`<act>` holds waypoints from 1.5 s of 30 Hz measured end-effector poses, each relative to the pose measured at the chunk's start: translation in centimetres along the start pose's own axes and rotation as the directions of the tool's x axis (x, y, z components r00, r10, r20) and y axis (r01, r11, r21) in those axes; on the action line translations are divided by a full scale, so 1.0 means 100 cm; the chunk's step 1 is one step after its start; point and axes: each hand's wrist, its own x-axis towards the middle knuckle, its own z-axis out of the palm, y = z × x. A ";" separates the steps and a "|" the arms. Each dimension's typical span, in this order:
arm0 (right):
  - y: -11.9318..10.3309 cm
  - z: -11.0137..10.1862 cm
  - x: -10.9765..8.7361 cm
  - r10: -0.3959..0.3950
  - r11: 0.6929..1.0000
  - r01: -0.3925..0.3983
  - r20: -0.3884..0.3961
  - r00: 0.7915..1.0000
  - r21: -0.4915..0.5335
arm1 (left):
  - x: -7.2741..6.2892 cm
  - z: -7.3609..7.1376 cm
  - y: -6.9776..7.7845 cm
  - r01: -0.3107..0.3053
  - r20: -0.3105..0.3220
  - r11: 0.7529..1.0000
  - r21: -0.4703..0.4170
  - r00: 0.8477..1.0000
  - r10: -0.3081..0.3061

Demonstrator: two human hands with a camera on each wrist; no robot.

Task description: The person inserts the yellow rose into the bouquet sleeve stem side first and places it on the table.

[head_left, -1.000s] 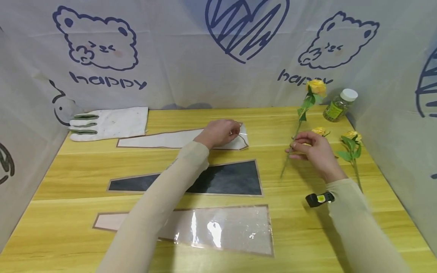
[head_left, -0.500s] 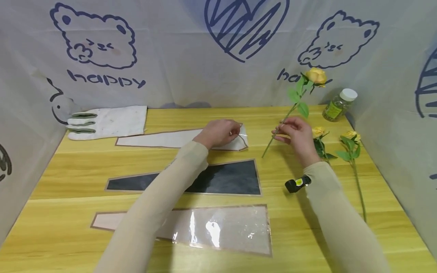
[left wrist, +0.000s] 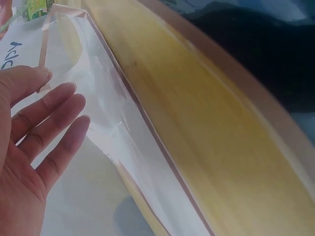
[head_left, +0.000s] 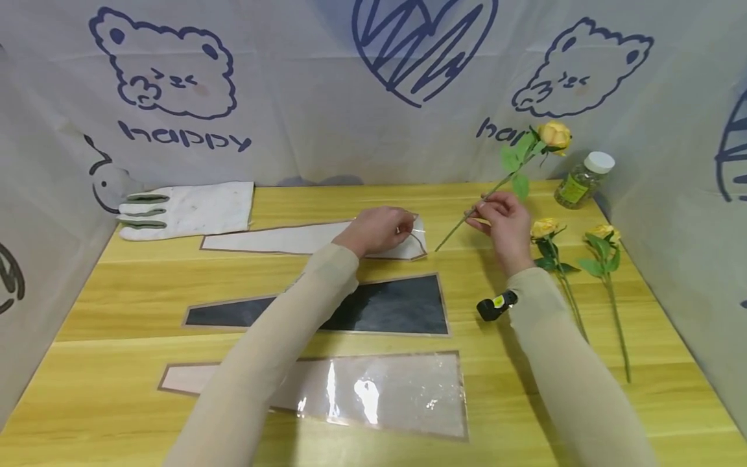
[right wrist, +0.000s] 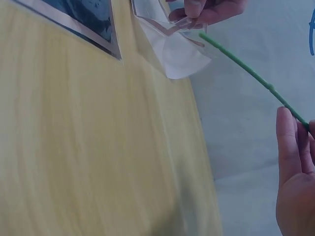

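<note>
My left hand [head_left: 379, 231] pinches the wide, raised mouth edge of a white tapered flower sleeve [head_left: 274, 239] with a brown border. In the left wrist view the thumb and fingertips meet the sleeve's clear film [left wrist: 93, 93], which stands away from its white backing. My right hand [head_left: 506, 228] holds a yellow artificial rose [head_left: 554, 136] by its green stem, bloom tilted up to the right. The stem's bare lower end points down-left, close to the sleeve's mouth. In the right wrist view the stem [right wrist: 246, 69] tip overlaps the clear film beside my left fingers.
A black sleeve [head_left: 391, 308] and a pale pink sleeve [head_left: 403, 392] lie nearer on the wooden table [head_left: 496, 389]. Two more yellow roses, one left [head_left: 545, 228] and one right [head_left: 604, 235], lie at the right. A lidded jar [head_left: 583, 180] and white glove [head_left: 198, 207] stand by the back cloth.
My right hand has carried the rose left, away from the other roses, and its stem now leans more toward the sleeve's mouth. My left hand stays at the sleeve edge.
</note>
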 end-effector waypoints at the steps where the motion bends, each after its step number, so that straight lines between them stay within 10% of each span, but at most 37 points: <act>1: 0.002 0.001 0.001 -0.006 1.000 0.006 -0.009 1.000 0.011 | 0.000 0.000 0.000 0.000 0.001 1.000 0.000 1.000 0.000; 45: 0.033 0.029 0.000 0.193 0.976 -0.189 -0.037 0.980 0.108 | 0.004 -0.003 0.004 0.018 -0.042 0.997 -0.074 0.999 -0.021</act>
